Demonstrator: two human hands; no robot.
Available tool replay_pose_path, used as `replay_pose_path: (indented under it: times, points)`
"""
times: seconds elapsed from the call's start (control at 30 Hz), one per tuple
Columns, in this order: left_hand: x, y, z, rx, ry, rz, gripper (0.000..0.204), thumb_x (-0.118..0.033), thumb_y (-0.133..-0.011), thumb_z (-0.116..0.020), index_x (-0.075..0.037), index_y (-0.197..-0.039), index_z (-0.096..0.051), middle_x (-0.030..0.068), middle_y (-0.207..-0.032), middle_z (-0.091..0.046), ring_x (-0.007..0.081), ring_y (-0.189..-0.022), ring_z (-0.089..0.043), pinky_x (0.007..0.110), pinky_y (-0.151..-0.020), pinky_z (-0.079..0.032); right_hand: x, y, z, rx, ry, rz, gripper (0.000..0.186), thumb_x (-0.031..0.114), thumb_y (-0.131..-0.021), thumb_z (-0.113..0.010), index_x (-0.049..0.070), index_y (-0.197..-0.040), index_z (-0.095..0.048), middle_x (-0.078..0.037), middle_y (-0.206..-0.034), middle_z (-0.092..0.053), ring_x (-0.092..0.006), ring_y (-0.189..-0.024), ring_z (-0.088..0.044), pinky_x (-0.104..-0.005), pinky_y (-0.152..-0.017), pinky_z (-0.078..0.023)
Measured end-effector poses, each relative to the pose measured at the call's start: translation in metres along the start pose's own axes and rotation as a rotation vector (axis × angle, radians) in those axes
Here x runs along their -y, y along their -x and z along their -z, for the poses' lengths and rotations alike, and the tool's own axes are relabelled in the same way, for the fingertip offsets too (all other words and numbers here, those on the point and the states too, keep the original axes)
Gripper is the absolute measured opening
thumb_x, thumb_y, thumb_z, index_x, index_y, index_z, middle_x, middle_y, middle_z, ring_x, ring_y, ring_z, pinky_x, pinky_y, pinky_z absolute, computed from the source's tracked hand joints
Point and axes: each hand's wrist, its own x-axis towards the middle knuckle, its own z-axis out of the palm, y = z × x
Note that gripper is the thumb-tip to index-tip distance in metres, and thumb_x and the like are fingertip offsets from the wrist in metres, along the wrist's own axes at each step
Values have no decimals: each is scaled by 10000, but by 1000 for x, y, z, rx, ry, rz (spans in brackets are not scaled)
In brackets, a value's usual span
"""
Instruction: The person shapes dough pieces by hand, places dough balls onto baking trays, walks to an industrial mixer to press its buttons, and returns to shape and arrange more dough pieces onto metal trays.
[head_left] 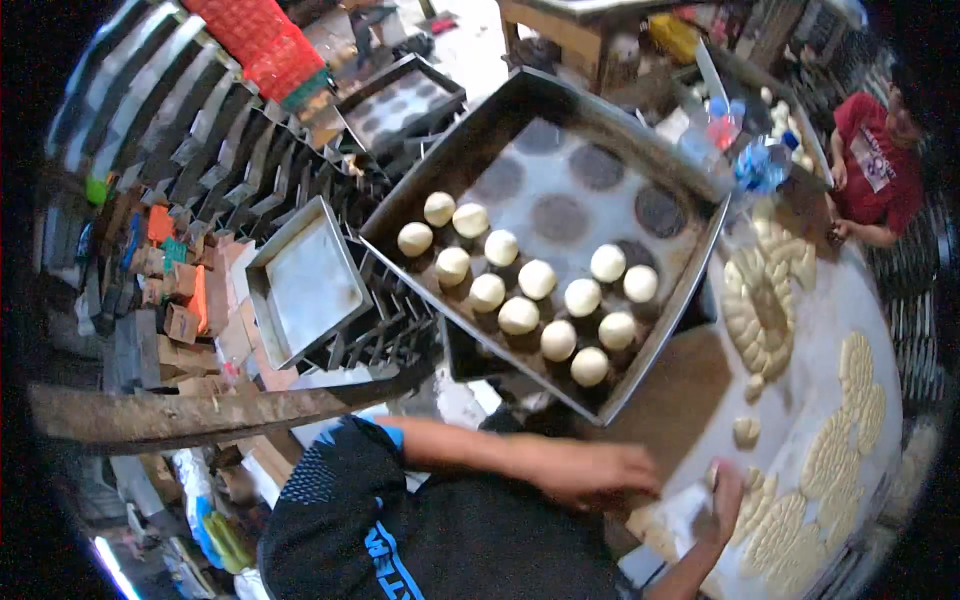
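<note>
My left hand (608, 477) hangs between the baking tray and the table edge, fingers curled downward and smeared by motion. My right hand (722, 500) is low over the pale worktable, beside a small dough piece (712, 475); its fingers are blurred, and I cannot make out a grip. Just beyond it sits a separate dough lump (746, 432). Ahead of me stands a large square metal baking tray (662, 352). Several round dough balls (537, 280) lie in rows across its near and left part, while dark round marks show on its far part.
Cut dough slabs (835, 450) and a long dough pile (757, 310) cover much of the worktable (800, 400). Other trays (305, 285) stand at the left. Plastic bottles (760, 165) are by the tray's far-right corner. A person in a red shirt (880, 165) works at the far right.
</note>
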Motion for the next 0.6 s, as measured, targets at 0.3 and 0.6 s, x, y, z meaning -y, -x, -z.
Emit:
replay_pose_path:
  times: [0.3, 0.6]
  points:
    - [18, 102, 234, -549, -904, 629, 392, -98, -804, -664, -42, -1179, -568, 189, -1144, -559, 373, -1089, -535, 437, -929, -456, 331, -19, -141, 73, -61, 1219, 336, 81, -774, -685, 8, -1086, -586, -172, -1041, -616, -334, -958, -619, -384, -850, -497]
    - [1, 98, 204, -681, -1070, 655, 640, -142, -813, -685, -76, -1382, -400, 237, -1288, -475, 409, -1181, -480, 446, -1021, -395, 285, -62, -133, -119, 112, 1157, 214, 96, -808, -691, 7, -996, -640, -149, -962, -659, -276, -950, -638, -340, -867, -490]
